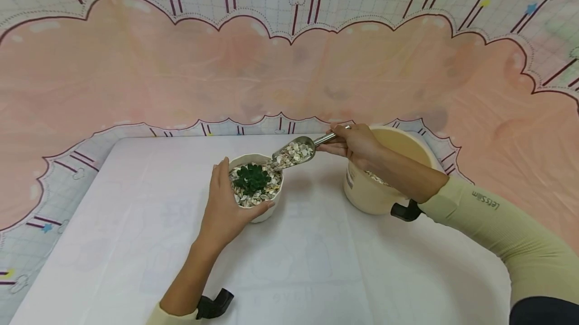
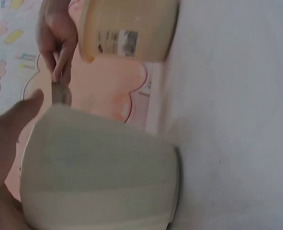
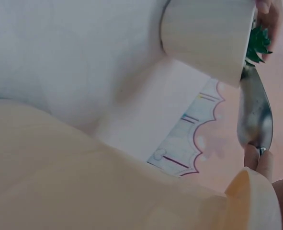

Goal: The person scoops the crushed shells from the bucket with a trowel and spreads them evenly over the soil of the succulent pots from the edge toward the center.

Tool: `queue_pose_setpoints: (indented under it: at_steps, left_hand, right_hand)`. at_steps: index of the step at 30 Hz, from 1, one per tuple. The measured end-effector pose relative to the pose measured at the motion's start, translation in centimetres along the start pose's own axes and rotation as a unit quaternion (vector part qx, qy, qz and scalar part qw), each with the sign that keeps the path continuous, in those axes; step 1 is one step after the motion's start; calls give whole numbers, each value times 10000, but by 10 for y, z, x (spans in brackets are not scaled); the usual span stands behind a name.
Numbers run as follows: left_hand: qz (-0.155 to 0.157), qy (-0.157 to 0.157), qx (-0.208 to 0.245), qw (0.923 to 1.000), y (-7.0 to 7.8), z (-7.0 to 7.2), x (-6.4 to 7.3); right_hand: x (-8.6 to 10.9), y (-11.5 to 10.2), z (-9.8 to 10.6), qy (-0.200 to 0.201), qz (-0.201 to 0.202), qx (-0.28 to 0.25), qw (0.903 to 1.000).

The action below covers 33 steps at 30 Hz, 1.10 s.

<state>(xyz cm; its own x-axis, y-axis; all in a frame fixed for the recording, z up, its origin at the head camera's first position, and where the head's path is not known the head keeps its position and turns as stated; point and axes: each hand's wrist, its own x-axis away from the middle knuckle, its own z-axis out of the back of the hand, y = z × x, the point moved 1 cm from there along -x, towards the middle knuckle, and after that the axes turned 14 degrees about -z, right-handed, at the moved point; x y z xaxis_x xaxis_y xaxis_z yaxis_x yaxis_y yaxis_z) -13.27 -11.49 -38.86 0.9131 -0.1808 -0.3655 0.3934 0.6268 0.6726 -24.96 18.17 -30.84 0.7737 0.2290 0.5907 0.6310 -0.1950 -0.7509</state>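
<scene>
My right hand (image 1: 359, 146) grips the handle of a small metal scoop (image 1: 312, 150) loaded with pale pebbles (image 1: 295, 153). The scoop tips down to the left, its lip right at the rim of a white flower pot (image 1: 258, 217). A green succulent (image 1: 252, 178) stands in the pot amid more pebbles (image 1: 248, 200). My left hand (image 1: 224, 209) holds the pot by its near left side, fingers along the far left and thumb across the front. In the right wrist view, the scoop's metal underside (image 3: 256, 112) shows against the pot's rim.
A cream bucket (image 1: 368, 197) stands on the right beneath my right forearm, with some pebbles (image 1: 376, 178) visible inside. Both stand on a white table (image 1: 289, 275). A patterned pink cloth (image 1: 253, 74) hangs behind it.
</scene>
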Motion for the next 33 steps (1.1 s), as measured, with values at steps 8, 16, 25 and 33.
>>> queue_pose_setpoints:
  at_steps: [8,16,25,33]
  left_hand:
    - [-173,276,-311,9990,-3,-7,0]
    - [-307,-412,353,9981,-21,7,-7]
    - [-165,-731,440,9962,-20,13,-8]
    - [48,-44,-258,9996,3,-5,-1]
  right_hand:
    - [-2,-1,0,26,-24,-21,10000]
    - [-3,0,1,53,-8,-75,10000]
    - [-3,1,3,17,26,-53,10000]
    - [-3,0,3,-7,103,-75,9999]
